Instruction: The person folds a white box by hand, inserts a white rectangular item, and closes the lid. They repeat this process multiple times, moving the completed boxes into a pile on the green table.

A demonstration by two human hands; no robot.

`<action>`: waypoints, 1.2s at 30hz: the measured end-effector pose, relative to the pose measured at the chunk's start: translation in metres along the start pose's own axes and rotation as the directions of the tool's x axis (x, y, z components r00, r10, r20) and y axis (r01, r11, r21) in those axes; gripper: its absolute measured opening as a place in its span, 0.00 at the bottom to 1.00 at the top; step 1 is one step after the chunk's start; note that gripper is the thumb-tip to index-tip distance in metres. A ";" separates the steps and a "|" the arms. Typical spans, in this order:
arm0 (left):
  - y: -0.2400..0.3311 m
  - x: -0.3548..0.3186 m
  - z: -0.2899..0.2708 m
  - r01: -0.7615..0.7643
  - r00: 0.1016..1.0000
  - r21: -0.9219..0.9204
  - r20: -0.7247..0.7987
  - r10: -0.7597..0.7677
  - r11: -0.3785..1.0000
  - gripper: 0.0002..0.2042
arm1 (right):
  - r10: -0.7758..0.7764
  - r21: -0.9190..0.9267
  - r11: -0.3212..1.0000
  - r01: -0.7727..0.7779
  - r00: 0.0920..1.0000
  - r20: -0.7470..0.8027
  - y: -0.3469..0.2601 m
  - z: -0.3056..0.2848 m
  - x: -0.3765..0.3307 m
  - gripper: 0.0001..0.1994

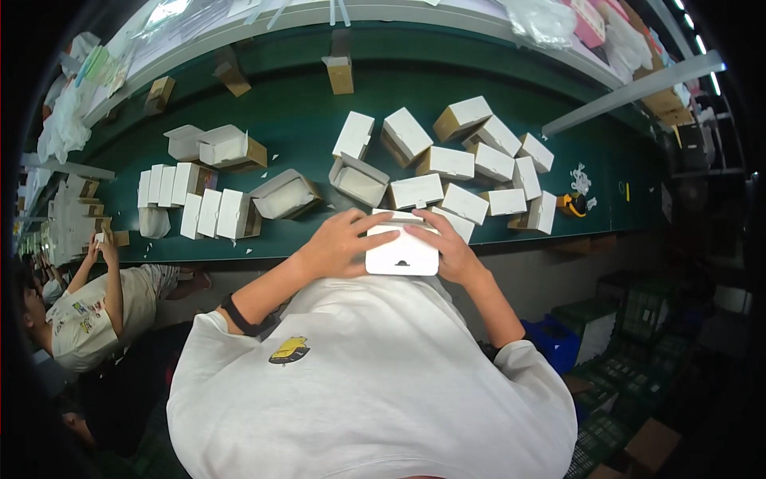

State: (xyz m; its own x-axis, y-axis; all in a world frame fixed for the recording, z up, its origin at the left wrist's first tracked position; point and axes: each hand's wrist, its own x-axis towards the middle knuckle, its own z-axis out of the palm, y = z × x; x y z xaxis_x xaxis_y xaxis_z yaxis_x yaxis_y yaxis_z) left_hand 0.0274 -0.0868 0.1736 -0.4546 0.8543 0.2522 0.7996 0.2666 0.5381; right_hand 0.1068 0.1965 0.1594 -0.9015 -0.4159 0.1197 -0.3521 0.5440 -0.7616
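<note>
Both hands are on a small white cardboard box (401, 260) in front of my chest, at the near edge of the table. One of its flat panels faces me, with a small dark half-round mark near its lower edge. My left hand (339, 242) grips the left side, fingers lying across the top. On the opposite side, my right hand (453, 252) holds the box with its fingers reaching over the upper edge. What is inside cannot be seen. Just beyond it stands an open white box (359, 182) with raised flaps.
Several closed white boxes (416, 192) with brown sides crowd the green table (303, 120) beyond my hands and to the right. More boxes (209, 214) stand left, near open ones (286, 195). A black-and-orange tape dispenser (571, 204) lies right. A co-worker (96, 315) is at left.
</note>
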 end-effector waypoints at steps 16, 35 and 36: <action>-0.001 0.008 -0.009 0.029 0.993 0.077 0.113 -0.038 0.997 0.34 | -0.001 -0.087 0.996 -0.002 0.999 -0.034 -0.015 -0.009 -0.002 0.26; 0.021 -0.009 0.008 -0.007 0.971 0.547 0.202 -0.124 0.837 0.35 | -0.094 -0.443 0.888 0.127 0.991 0.095 -0.026 -0.005 -0.007 0.33; 0.021 -0.009 0.011 -0.019 0.976 0.606 0.185 -0.117 0.795 0.35 | -0.109 -0.435 0.890 0.134 0.991 0.081 -0.023 -0.004 -0.006 0.33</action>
State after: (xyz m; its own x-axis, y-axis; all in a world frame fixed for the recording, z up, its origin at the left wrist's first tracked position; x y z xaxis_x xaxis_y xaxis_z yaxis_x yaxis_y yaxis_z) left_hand 0.0527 -0.0842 0.1734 -0.4649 0.8847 0.0342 0.8823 0.4662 -0.0645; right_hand 0.1190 0.1889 0.1784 -0.8343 -0.5304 0.1504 -0.5437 0.7460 -0.3846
